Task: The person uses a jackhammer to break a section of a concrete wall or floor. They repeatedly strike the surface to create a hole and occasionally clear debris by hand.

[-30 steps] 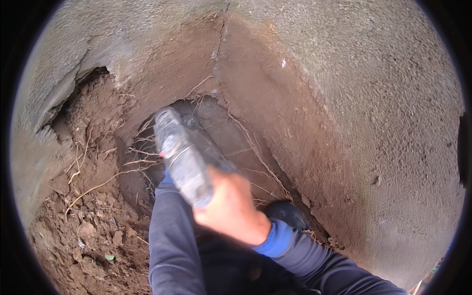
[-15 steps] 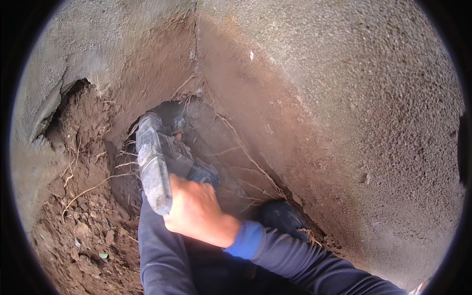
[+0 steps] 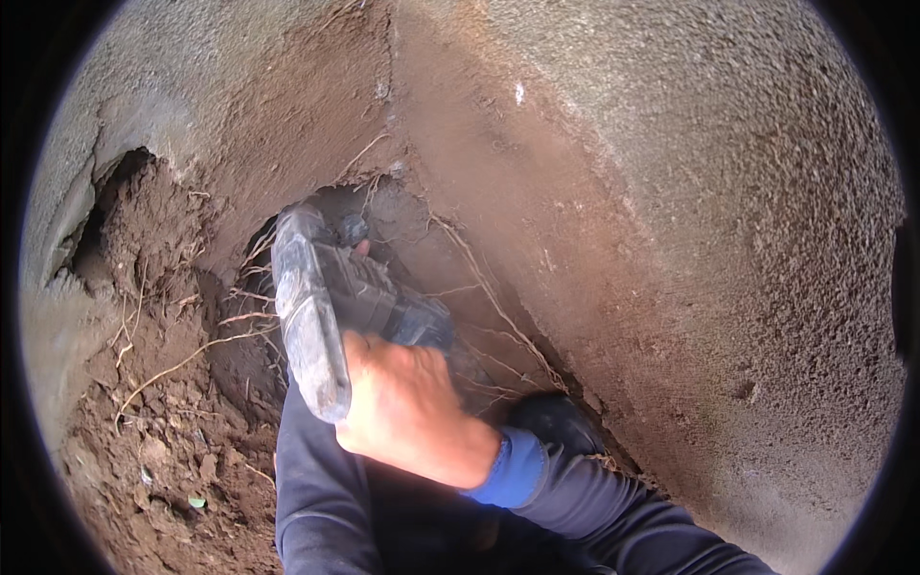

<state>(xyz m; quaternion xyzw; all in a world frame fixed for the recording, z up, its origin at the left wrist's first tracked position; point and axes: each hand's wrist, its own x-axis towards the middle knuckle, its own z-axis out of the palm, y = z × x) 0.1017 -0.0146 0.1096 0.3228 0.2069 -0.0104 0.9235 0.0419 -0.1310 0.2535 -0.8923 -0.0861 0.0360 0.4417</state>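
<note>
My right hand (image 3: 412, 412), closed round the handle of a dusty grey hammer drill (image 3: 311, 307), comes in from the lower right in a dark sleeve with a blue cuff. The drill's far end reaches into a hollow (image 3: 335, 196) at the foot of the wall corner; its bit is hidden. A dark sleeve (image 3: 321, 489) runs up from the lower edge and passes beneath the drill. Of my left hand (image 3: 362, 247) only a fingertip shows, pressed against the drill's far side; the rest is behind the tool.
Two rough, earth-stained walls (image 3: 709, 240) meet above the hollow. Thin roots (image 3: 489, 297) hang along the right wall and across the dug soil. Crumbled brown earth (image 3: 172, 460) lies at left, below a second dark gap (image 3: 105, 211). A dark shoe (image 3: 556, 422) stands by the right wall.
The drill and my right hand have shifted slightly right in the picture. The walls and roots have shifted a little too. My grip on the drill is unchanged.
</note>
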